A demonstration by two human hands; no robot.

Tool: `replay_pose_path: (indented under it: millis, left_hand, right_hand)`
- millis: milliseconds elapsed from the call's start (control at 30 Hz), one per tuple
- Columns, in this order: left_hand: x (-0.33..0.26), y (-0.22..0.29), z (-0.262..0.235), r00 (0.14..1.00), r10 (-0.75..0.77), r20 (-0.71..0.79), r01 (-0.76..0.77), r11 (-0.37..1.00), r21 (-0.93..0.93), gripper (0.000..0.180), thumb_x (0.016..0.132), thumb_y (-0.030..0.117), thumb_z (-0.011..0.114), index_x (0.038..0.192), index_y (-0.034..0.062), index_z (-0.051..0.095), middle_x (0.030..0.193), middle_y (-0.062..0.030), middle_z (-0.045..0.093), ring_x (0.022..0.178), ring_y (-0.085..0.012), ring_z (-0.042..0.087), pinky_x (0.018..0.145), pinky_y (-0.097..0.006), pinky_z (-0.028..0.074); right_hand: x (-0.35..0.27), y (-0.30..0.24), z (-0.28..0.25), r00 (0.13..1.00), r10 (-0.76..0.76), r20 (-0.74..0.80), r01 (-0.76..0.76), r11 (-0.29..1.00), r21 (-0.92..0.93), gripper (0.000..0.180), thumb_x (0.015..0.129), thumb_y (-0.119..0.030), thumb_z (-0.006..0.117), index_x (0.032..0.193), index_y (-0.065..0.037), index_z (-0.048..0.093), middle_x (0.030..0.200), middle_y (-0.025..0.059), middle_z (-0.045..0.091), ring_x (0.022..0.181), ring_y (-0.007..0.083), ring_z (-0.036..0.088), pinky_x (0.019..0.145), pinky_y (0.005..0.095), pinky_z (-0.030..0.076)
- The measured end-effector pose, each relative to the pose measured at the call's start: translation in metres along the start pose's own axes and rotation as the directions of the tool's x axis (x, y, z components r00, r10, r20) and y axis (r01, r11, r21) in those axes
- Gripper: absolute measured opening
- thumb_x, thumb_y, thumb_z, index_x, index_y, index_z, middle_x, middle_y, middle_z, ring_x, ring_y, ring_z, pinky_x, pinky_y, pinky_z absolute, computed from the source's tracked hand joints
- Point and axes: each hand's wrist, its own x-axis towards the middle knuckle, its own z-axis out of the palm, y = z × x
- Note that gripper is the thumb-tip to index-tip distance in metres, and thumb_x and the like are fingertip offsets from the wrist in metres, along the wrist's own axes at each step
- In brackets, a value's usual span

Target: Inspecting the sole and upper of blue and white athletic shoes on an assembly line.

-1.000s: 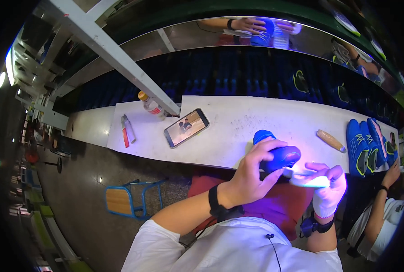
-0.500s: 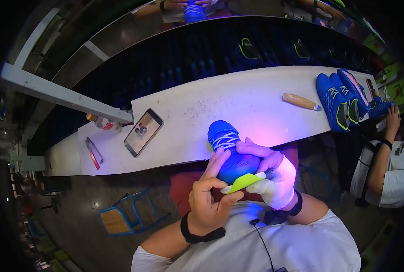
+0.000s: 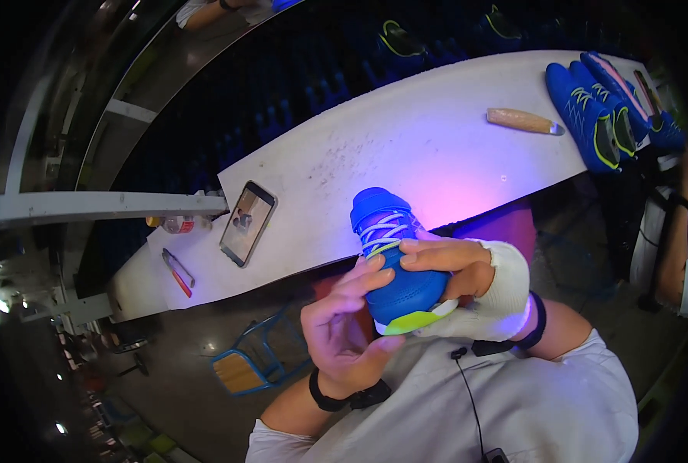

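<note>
The bare left hand point(image 3: 342, 328) and partly white-gloved right hand point(image 3: 479, 287) held a pale-laced blue shoe point(image 3: 405, 287) edged lime and white.

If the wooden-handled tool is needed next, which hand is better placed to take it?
Probably the right hand: the wooden-handled tool lies on its side of the table, nearer to it. The left hand would likely reach across the blue shoe. Both hands are touching that shoe.

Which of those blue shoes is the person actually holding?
The laced blue shoe between the left hand and white-gloved right hand, toe toward the wearer. The other blue shoes sit grouped at the table's right end.
</note>
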Motion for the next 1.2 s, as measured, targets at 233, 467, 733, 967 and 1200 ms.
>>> replay_pose_path:
  millis: [233,467,733,967,1200]
  left_hand:
    - [0.019,0.014,-0.013,0.992,0.028,0.124,-0.073,0.926,0.37,0.037,0.111,0.036,0.06,0.121,0.001,0.067,0.13,-0.0216,0.066,0.124,-0.038,0.059,0.111,-0.053,0.045]
    - [0.036,0.04,-0.034,0.981,-0.056,0.186,-0.019,0.925,0.38,0.028,0.112,0.029,0.055,0.117,0.0017,0.055,0.122,-0.0283,0.073,0.134,-0.0458,0.061,0.121,-0.063,0.039]
    - [0.052,0.038,-0.054,0.888,-0.117,0.444,-0.223,0.736,0.639,0.063,0.064,0.033,0.104,0.108,0.0,0.072,0.121,-0.0178,0.081,0.128,-0.0478,0.07,0.105,-0.052,0.061]
    - [0.025,0.02,-0.09,0.938,-0.08,0.337,-0.132,0.818,0.56,0.048,0.072,0.015,0.103,0.105,0.0023,0.071,0.112,-0.0192,0.082,0.126,-0.0495,0.071,0.105,-0.054,0.06]
    - [0.003,0.027,-0.109,0.916,-0.324,0.235,0.07,0.707,0.704,0.074,0.075,0.028,0.1,0.134,0.0013,0.062,0.149,-0.0261,0.064,0.132,-0.0468,0.068,0.109,-0.051,0.056]
  right_hand:
    - [0.014,0.014,0.013,0.984,-0.144,-0.109,0.126,0.98,-0.155,0.04,0.076,-0.025,0.098,0.08,-0.007,0.063,0.141,0.0215,0.066,0.126,0.0391,0.071,0.101,0.0507,0.062]
    - [0.008,0.053,0.04,0.935,-0.289,-0.206,0.214,0.922,-0.323,0.025,0.08,-0.012,0.085,0.095,-0.011,0.065,0.121,0.0164,0.07,0.105,0.0395,0.072,0.081,0.0485,0.064]
    - [0.021,0.06,0.032,0.893,-0.427,-0.142,0.374,0.88,-0.291,0.026,0.071,-0.016,0.086,0.092,-0.013,0.07,0.097,0.0094,0.065,0.084,0.0309,0.066,0.051,0.04,0.051]
    - [0.029,0.073,0.043,0.948,-0.296,-0.119,0.243,0.912,-0.33,0.048,0.069,-0.037,0.092,0.084,-0.007,0.059,0.123,0.0214,0.068,0.109,0.0444,0.069,0.088,0.0566,0.06]
    - [0.029,0.092,0.077,0.987,-0.153,0.048,0.16,0.956,-0.245,0.032,0.087,-0.024,0.079,0.108,-0.006,0.061,0.14,0.0226,0.065,0.116,0.0435,0.066,0.102,0.0615,0.056]
